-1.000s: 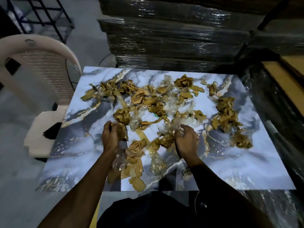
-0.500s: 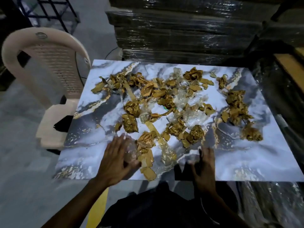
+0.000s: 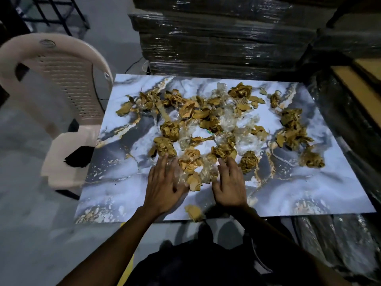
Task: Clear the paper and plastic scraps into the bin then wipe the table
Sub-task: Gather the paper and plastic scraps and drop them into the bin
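A person is leaning over a marble-patterned table (image 3: pixel 115 182), seen from a camera on their head. Both hands are lying palm down with fingers straight and spread, gripping nothing. The left hand (image 3: pixel 165 185) is resting on clear plastic scraps (image 3: pixel 181 176) near the front edge, and the right hand (image 3: pixel 231 182) is lying just beside it, fingertips touching crumpled brown paper scraps (image 3: pixel 191 162). More brown paper and clear plastic are lying scattered across the middle and far side of the table. One paper piece (image 3: pixel 193 211) is sitting at the front edge between the wrists. A beige plastic chair (image 3: pixel 61 83) is standing left of the table.
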Motion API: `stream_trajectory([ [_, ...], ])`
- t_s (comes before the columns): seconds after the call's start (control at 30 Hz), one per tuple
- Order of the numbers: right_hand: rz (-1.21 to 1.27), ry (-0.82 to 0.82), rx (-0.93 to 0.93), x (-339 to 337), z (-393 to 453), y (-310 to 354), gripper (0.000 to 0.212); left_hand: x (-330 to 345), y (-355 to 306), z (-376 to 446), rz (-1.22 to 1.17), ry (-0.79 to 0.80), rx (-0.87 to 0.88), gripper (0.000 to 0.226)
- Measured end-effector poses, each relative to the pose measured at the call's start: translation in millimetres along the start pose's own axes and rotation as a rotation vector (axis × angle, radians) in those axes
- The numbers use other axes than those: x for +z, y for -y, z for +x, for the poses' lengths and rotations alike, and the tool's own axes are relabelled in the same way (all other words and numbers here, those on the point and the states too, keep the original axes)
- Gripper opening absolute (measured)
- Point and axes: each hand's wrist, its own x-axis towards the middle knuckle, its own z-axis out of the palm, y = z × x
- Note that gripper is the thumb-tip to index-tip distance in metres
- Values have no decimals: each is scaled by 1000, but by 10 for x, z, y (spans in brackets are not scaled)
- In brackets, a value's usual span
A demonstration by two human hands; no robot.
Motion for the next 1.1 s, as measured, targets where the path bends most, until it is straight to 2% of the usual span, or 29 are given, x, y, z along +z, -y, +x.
stream_trajectory([
  [0.07, -28, 7, -201, -83, -114, -14, 67, -85, 95, -18, -120, -74, -40, 80],
  [0.2, -230, 199, -678, -25, -278, 100, 67, -140, 311, 201, -335, -182, -325, 81],
  [0.27, -297, 223, -841, 127, -214, 149, 63, -154, 321, 408, -445, -189, -393, 77],
  [0.33, -337, 186, -914, 285, -96, 165, 54, -172, 267, 589, -581, -188, -412, 77],
  [0.53, -479, 181, -881, 288, 412, 155, 46, 0, 201, 849, -721, -139, -452, 93],
  [0.7, -459, 76, -860, 200, 682, 68, 38, 92, 35, 839, -845, -156, -458, 77],
  [0.83, -349, 4, -843, 75, 624, -5, 28, 84, 2, 815, -893, -160, -459, 80],
  [0.97, -144, -61, -713, -55, 454, -30, 16, -14, 7, 776, -885, -170, -434, 80],
  [1.1, -3, -157, -553, -193, 316, -5, 14, -112, 72, 798, -845, -195, -412, 56],
])
